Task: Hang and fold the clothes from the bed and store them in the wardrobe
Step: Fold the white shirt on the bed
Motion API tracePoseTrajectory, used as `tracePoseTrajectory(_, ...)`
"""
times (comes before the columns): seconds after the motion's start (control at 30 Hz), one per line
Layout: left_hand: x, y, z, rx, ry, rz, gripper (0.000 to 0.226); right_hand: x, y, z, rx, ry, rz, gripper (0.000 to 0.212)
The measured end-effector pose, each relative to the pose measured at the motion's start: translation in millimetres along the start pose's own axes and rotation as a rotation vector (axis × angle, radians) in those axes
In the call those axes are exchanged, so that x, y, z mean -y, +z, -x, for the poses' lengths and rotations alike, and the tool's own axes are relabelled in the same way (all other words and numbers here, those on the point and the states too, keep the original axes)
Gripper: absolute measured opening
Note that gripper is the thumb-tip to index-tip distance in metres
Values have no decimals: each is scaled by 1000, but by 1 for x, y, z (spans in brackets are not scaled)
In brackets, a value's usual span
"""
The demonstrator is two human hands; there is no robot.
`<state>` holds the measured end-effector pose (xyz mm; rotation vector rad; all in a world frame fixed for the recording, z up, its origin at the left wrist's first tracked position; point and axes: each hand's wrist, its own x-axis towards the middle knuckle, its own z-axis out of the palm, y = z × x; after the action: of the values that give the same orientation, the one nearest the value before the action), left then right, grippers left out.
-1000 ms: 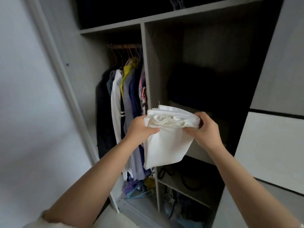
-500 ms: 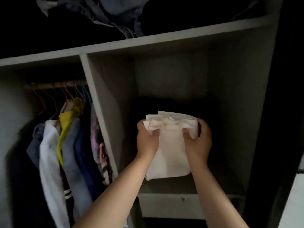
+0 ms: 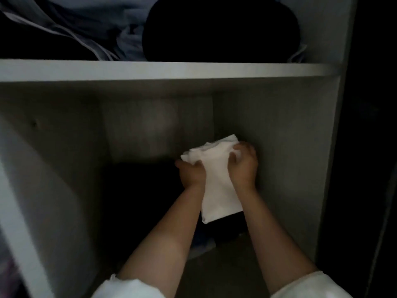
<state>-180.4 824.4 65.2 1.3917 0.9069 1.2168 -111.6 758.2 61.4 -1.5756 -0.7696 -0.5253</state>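
Observation:
A folded white garment is held deep inside a dark wardrobe compartment, close to its right wall. My left hand grips the garment's left edge and my right hand grips its upper right corner. Both arms reach forward into the compartment. The garment's lower end hangs over a stack of dark folded clothes, whose shape is hard to make out in the shadow.
A grey shelf board runs across above the compartment, with bluish bedding and a dark round bundle on top. A vertical divider panel stands at the left. The dark door frame closes off the right side.
The view has moved closer into the compartment, and the hanging clothes have left the frame. Both hands have carried the white garment further in and to the right, towards the compartment's right wall.

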Motion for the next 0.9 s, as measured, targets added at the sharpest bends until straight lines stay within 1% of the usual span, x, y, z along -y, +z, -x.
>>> tracePoseTrajectory(0.07, 4, 14, -29, 34, 33, -97, 58, -15, 19, -21, 158, -47, 68, 38)
tracePoseTrajectory(0.1, 8, 15, -37, 59, 75, -238, 62, -25, 26, -24, 276, -50, 130, 44)
tracePoseTrajectory(0.17, 24, 13, -55, 107, 246, -599, 61, -47, 44, -22, 529, -61, 417, 50)
tracePoseTrajectory(0.2, 32, 9, -60, 168, 353, -792, 56, -54, 49, -16, 643, -68, 587, 49)
tracePoseTrajectory(0.23, 42, 1, -60, 249, 435, -993, 53, -60, 52, -5, 730, -66, 705, 49)
tracePoseTrajectory(0.27, 47, -4, -59, 329, 510, -1182, 52, -62, 53, 1, 756, -57, 759, 48)
tracePoseTrajectory(0.3, 54, -10, -58, 397, 537, -1327, 54, -63, 55, 9, 766, -41, 769, 49)
tracePoseTrajectory(0.37, 59, -21, -54, 452, 507, -1482, 58, -62, 57, 15, 755, -29, 771, 53)
tracePoseTrajectory(0.43, 60, -31, -49, 461, 479, -1573, 57, -60, 57, 15, 761, -32, 751, 49)
tracePoseTrajectory(0.5, 61, -41, -43, 449, 443, -1629, 54, -57, 57, 17, 813, -132, 704, 50)
tracePoseTrajectory(0.57, 64, -52, -42, 415, 381, -1599, 53, -56, 63, 20, 872, -269, 671, 55)
tracePoseTrajectory(0.6, 65, -56, -41, 410, 342, -1573, 54, -57, 66, 20, 896, -273, 683, 53)
tracePoseTrajectory(0.67, 66, -63, -40, 424, 270, -1525, 58, -61, 74, 19, 911, -201, 723, 48)
tracePoseTrajectory(0.73, 65, -65, -39, 459, 222, -1488, 60, -65, 79, 13, 919, -137, 762, 50)
tracePoseTrajectory(0.83, 64, -69, -37, 488, 198, -1481, 61, -71, 91, 0, 975, -57, 767, 53)
tracePoseTrajectory(0.9, 66, -71, -38, 495, 193, -1472, 60, -74, 100, 2, 996, -60, 813, 54)
